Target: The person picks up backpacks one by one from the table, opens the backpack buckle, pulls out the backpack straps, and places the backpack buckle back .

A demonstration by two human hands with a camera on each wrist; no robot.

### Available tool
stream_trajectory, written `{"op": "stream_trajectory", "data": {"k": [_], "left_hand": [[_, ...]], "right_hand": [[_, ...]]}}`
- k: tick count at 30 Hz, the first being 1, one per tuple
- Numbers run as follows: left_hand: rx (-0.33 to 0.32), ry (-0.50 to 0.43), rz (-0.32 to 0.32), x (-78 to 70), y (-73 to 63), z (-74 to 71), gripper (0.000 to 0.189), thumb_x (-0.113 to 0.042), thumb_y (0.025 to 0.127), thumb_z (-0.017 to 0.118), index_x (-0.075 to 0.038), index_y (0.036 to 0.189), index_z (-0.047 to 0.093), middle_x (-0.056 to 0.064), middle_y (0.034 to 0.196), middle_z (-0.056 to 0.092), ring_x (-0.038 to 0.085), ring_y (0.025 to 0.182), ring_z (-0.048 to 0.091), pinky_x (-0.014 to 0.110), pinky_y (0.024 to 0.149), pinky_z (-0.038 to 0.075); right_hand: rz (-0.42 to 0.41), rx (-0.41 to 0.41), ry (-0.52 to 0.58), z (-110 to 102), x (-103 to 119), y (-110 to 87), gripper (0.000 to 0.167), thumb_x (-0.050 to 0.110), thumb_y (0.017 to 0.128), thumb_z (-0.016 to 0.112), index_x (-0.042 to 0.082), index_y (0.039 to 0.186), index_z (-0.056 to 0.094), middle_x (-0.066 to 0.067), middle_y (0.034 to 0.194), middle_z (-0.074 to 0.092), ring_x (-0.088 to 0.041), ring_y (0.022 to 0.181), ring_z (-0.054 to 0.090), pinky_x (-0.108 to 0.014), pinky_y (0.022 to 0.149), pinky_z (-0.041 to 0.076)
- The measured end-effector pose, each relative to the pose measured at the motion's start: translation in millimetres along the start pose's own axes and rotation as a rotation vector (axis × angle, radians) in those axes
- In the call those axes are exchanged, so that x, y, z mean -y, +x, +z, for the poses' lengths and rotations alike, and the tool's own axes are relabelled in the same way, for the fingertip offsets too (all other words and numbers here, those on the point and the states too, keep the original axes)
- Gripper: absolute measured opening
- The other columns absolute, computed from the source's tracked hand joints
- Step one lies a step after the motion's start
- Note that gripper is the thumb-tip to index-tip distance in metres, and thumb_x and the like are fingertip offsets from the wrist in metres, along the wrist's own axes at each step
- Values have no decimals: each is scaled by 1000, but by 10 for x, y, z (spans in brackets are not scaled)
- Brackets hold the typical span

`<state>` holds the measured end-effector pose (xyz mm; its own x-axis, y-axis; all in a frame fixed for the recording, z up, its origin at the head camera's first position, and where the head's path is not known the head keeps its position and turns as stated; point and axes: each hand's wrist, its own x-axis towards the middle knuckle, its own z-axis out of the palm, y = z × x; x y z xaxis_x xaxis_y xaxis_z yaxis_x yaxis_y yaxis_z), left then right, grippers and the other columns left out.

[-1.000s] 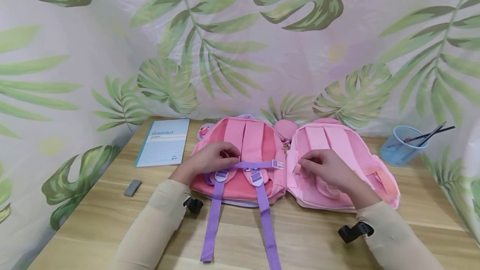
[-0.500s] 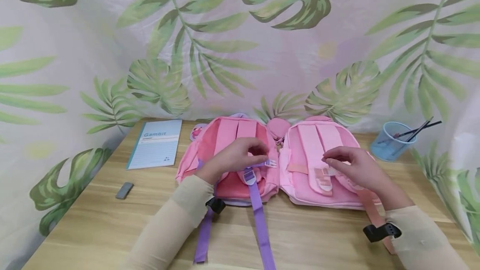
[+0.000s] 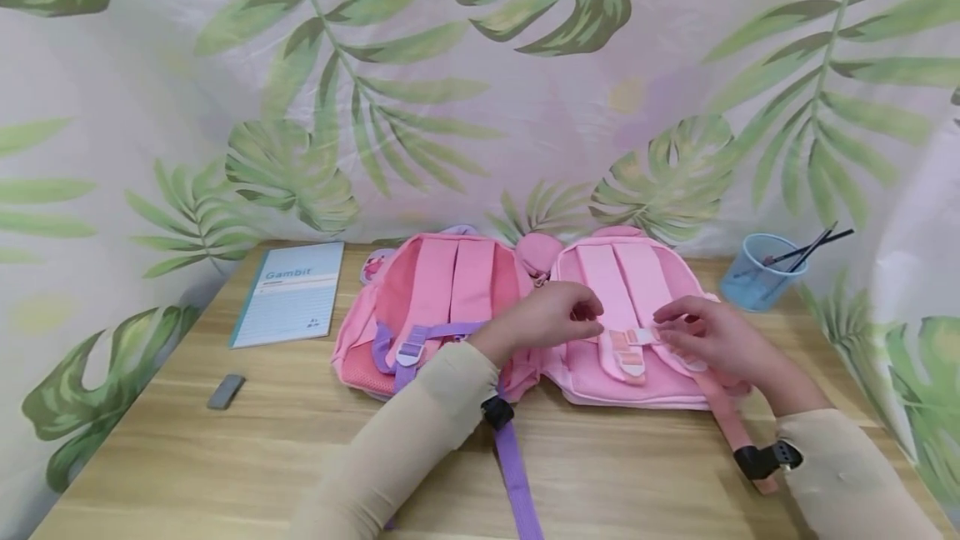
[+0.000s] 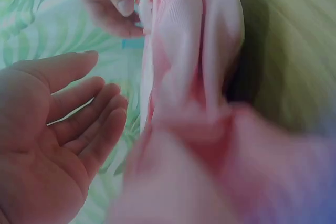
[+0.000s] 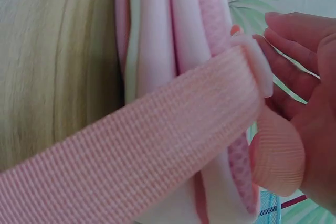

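The lighter pink backpack (image 3: 600, 382) lies on the table with its straps facing up. Across its straps runs a peach chest strap with a white plastic buckle (image 3: 642, 337). My right hand (image 3: 723, 344) is over the backpack's right side, relaxed fingertips right at the buckle. In the right wrist view a wide peach webbing strap (image 5: 147, 124) crosses in front of that hand. My left hand (image 3: 551, 315) hovers over the left part of the same backpack, its fingers (image 4: 89, 114) loosely bent around nothing. A deeper pink backpack (image 3: 431, 282) with purple straps (image 3: 517, 473) lies under my left forearm.
On the table's left are a Gambit notebook (image 3: 288, 290) and a small grey block (image 3: 226, 392). A blue mesh cup (image 3: 757, 273) with pencils stands behind my right hand. A leaf-patterned curtain (image 3: 420, 107) backs the table.
My left hand has left the purple chest strap and moved right to the lighter backpack. My right hand brought the peach strap's buckle over towards the middle, then its fingers loosened.
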<state>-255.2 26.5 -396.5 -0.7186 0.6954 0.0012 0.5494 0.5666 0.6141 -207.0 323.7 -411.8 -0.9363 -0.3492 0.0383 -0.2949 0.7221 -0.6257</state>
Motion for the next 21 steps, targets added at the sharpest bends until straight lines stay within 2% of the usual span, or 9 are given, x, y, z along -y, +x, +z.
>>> {"op": "stream_trajectory", "data": {"k": [5, 10, 15, 21], "left_hand": [[21, 44, -7, -72, 178, 132, 28, -26, 102, 76, -7, 123, 76, 2, 108, 75, 7, 96, 64, 17, 88, 52], [16, 103, -12, -103, 314, 261, 27, -24, 100, 78, -7, 120, 77, 1, 104, 74, 7, 92, 62, 17, 87, 50], [18, 124, -24, -120, 388, 365, 24, -25, 98, 80, -9, 116, 79, -1, 98, 73, 7, 88, 59, 18, 85, 49], [7, 123, -27, -150, 419, 438, 21, -27, 97, 82, -10, 108, 80, -3, 89, 70, 8, 83, 59, 18, 79, 47]], "right_hand": [[-69, 23, -20, 54, -9, 40, 31, 13, 99, 79, 5, 128, 73, -9, 120, 75, -24, 108, 67, -31, 92, 57], [-95, 41, -20, 99, 14, 57, 31, 9, 97, 79, 5, 128, 73, -4, 114, 70, -19, 101, 59, -27, 88, 52], [-139, 37, -72, 161, 17, 90, 28, 6, 95, 81, 5, 122, 74, -2, 107, 68, -17, 98, 54, -30, 85, 47], [-98, 40, -142, 201, 13, 105, 25, 5, 95, 78, 7, 120, 74, 0, 106, 65, -19, 101, 51, -31, 87, 44]]}}
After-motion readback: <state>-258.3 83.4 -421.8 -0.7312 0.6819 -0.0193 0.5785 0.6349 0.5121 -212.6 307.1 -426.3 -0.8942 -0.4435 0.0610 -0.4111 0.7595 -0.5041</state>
